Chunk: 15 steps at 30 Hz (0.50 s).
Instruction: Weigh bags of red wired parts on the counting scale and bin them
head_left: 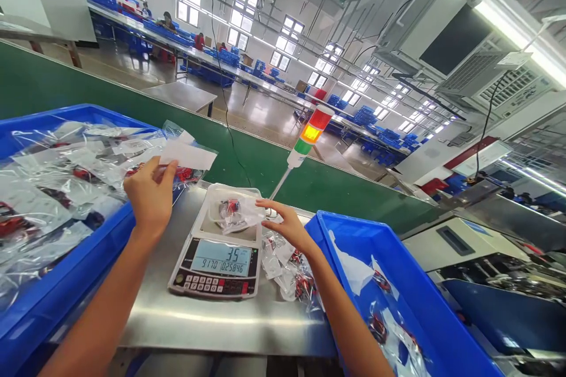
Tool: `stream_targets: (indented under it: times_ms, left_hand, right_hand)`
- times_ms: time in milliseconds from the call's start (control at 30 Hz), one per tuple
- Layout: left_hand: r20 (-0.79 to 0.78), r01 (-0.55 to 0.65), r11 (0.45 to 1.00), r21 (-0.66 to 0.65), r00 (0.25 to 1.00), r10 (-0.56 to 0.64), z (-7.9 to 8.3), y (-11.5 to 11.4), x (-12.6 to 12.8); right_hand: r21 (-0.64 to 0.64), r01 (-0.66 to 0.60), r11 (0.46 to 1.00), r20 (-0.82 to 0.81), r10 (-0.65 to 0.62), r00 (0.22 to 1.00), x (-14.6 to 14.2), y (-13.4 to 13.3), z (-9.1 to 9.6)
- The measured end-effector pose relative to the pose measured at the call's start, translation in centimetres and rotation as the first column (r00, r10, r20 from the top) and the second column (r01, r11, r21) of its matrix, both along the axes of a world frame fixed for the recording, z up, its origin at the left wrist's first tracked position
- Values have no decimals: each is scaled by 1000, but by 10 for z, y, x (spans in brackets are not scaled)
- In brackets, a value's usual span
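Note:
My left hand (152,191) is closed on a clear plastic bag (194,159) holding a white paper and red parts, lifted over the edge of the left blue bin (88,259). A digital counting scale (216,265) stands between my hands, its display reading 35 on the upper line. On its pan lies another clear plastic bag (234,215) with a red and dark part inside. My right hand (287,227) has its thumb and fingers around that bag's right edge. Several bags (292,265) lie in a pile beside the scale, partly under my right forearm.
Many bagged parts fill the left bin. The right blue bin (424,283) holds a few bags (393,330). Behind the scale rises a signal tower light (312,132), its amber section lit, before a green partition (354,182). A cream-coloured machine (460,241) stands at right.

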<state>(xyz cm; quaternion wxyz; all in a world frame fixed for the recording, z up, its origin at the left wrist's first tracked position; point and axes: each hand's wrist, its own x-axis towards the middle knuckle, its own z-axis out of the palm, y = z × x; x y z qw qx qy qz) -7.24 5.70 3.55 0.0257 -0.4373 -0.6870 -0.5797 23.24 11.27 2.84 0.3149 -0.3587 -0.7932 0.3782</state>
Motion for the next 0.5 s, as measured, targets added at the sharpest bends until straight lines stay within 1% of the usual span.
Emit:
stream_targets:
  times_ms: [67, 100, 200, 267, 333, 400, 500]
  left_hand:
    - [-11, -68, 998, 3, 998, 68, -2, -4, 4]
    - [-23, -81, 997, 10, 996, 81, -3, -4, 7]
    - [-69, -38, 999, 20, 997, 39, -4, -2, 19]
    - [-74, 12, 1000, 17, 997, -11, -4, 1, 29]
    - [-81, 66, 998, 17, 995, -64, -4, 1, 38]
    - [-83, 105, 994, 22, 991, -103, -3, 1, 44]
    - [-70, 129, 991, 40, 989, -126, -2, -2, 47]
  right_hand:
    - [39, -4, 999, 86, 0, 996, 24, -17, -1]
    - [70, 7, 997, 126, -16, 992, 34, -25, -1]
    - [199, 62, 978, 198, -102, 975, 53, -45, -1]
    - [279, 71, 958, 229, -138, 964, 54, -52, -4]
    - [330, 53, 942, 257, -144, 956, 49, -54, -8]
    - [358, 25, 934, 289, -136, 948, 42, -53, -12]
    - [377, -11, 926, 327, -122, 937, 30, -49, -16]
